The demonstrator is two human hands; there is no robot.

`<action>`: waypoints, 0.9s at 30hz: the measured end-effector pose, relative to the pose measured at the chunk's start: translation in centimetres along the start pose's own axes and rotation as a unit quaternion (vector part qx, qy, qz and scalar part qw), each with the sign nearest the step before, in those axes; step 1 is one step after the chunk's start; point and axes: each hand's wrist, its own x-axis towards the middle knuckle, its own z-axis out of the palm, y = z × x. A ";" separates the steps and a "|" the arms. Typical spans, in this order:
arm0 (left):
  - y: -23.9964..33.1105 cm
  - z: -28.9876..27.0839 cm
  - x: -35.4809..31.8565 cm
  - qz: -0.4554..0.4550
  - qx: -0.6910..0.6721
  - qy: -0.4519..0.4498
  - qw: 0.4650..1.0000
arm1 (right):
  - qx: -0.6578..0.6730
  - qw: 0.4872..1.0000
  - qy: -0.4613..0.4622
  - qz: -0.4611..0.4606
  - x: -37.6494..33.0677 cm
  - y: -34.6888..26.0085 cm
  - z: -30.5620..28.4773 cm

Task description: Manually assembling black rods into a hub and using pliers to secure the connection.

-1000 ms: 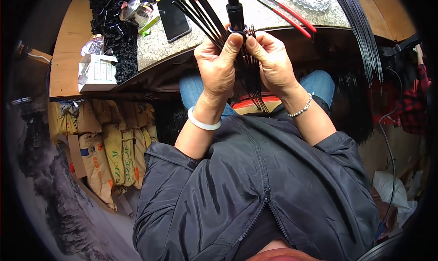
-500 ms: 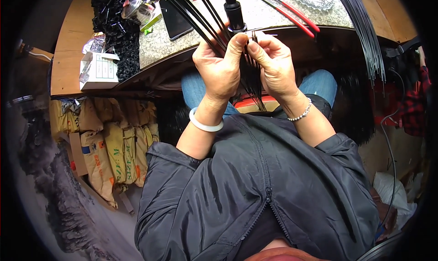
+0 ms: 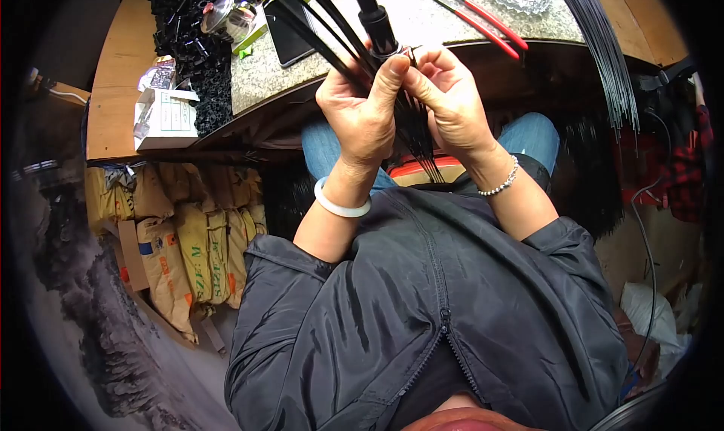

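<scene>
Between my two hands is what looks like an umbrella frame, with thin black ribs fanning up to the left and down toward my lap. A stepped black tube rises from its middle, tilted slightly left. My left hand, above a white bangle, is closed round the frame with its thumb at the tube's base. Right beside it, my right hand pinches at the same spot, thumb and forefinger together. Whatever small part lies in that pinch is hidden by the fingertips.
Red-handled pliers lie on the speckled tabletop. A dark phone and a heap of black plastic pieces are to the left, by a white box. A bundle of thin rods overhangs the edge at right.
The black tube has tipped a little to the left and its top has come lower. My right hand has shifted slightly left and up, still pinching beside my left.
</scene>
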 end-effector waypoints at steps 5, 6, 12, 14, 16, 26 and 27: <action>0.0 -0.1 -0.1 0.005 -0.025 -0.009 1.000 | -0.014 0.999 -0.022 -0.019 -0.7 0.1 -0.9; 0.0 -0.2 -0.2 -0.005 -0.036 -0.016 0.999 | -0.017 0.999 -0.030 -0.012 -0.8 0.2 -0.9; -0.3 -0.5 -0.2 -0.020 -0.048 -0.036 0.998 | 0.021 0.999 -0.042 0.025 -0.2 0.2 -1.4; -0.5 -1.0 -0.1 -0.031 -0.049 -0.056 0.997 | 0.039 0.998 -0.044 0.026 0.0 0.3 -1.3; -0.6 -1.1 -0.1 -0.039 -0.050 -0.074 0.995 | 0.058 0.997 -0.047 0.028 -0.1 0.4 -1.4; -0.8 -1.6 -0.5 -0.022 -0.061 -0.073 0.995 | 0.106 0.990 -0.038 0.087 0.2 0.4 -0.8; -0.8 -1.6 -0.6 -0.030 -0.072 -0.081 0.994 | 0.109 0.986 -0.040 0.119 0.3 0.4 -0.7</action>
